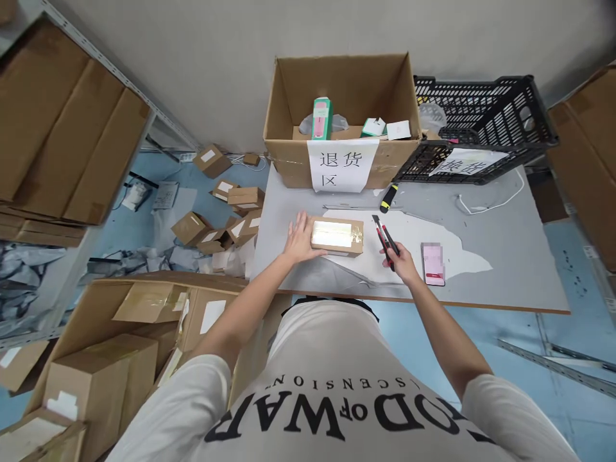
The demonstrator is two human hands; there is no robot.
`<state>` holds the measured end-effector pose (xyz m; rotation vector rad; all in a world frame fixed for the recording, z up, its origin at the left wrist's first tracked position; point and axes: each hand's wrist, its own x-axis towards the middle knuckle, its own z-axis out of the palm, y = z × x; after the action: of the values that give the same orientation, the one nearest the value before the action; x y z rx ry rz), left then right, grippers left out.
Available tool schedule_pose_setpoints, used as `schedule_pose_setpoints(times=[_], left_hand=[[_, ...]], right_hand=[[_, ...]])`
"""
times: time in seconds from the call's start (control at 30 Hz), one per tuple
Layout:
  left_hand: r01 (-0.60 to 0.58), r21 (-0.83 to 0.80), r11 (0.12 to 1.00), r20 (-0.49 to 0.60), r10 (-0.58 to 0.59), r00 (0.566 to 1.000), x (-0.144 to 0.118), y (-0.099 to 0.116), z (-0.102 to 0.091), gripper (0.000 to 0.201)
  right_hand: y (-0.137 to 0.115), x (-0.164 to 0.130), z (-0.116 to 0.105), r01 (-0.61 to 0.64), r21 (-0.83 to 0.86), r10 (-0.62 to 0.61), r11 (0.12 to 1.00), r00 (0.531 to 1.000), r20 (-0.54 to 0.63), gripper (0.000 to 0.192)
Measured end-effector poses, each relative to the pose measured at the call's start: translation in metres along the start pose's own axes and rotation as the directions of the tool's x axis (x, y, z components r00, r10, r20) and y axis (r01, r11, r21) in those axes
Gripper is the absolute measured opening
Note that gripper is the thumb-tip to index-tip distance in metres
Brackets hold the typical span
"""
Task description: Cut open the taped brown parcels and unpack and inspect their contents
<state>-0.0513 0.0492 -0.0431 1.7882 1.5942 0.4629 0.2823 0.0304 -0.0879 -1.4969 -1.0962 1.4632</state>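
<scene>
A small taped cardboard box (357, 237) with a white label lies on the grey table. My left hand (299, 240) rests against its left end, fingers stretched out and the thumb along the near edge. To the right of the box, my right hand (402, 262) is closed around a red-and-black box cutter (384, 237), its tip pointing away from me. Part of the cutter's handle is hidden by my fingers. Under the box and the cutter lies a torn white sheet (423, 234). A phone (434, 263) with a pink screen lies right of my right hand.
A large open carton (289, 157) with a paper sign stands at the table's back, beside a black plastic crate (486, 138). A yellow-and-black cutter (389, 198) and a white cord (491, 206) lie nearby. Cardboard boxes (248, 197) litter the floor at left; an open carton (110, 289) stands lower left.
</scene>
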Motion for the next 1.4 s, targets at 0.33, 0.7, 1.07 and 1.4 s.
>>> schedule_pose_setpoints(times=[0.33,0.7,1.07,1.4], left_hand=[[-0.037,0.115,0.993,0.128,0.022,0.992,0.023,-0.016,0.019,0.132],[-0.043,0.126,0.991,0.101,0.030,0.994,0.024,-0.020,0.023,0.128],[-0.066,0.211,0.975,0.113,0.043,0.993,0.025,-0.022,0.024,0.125],[-0.119,0.477,0.871,0.069,0.098,0.993,0.026,-0.029,0.030,0.123]], right_hand=[[0.028,-0.029,0.017,-0.092,0.097,0.089,0.991,0.996,0.028,0.048],[0.021,-0.023,0.021,-0.078,0.088,0.073,0.993,0.996,0.055,0.047],[0.015,-0.021,0.024,-0.099,0.087,0.094,0.991,0.994,0.061,0.047],[0.014,-0.018,0.015,-0.125,0.016,0.122,0.992,0.985,0.119,0.049]])
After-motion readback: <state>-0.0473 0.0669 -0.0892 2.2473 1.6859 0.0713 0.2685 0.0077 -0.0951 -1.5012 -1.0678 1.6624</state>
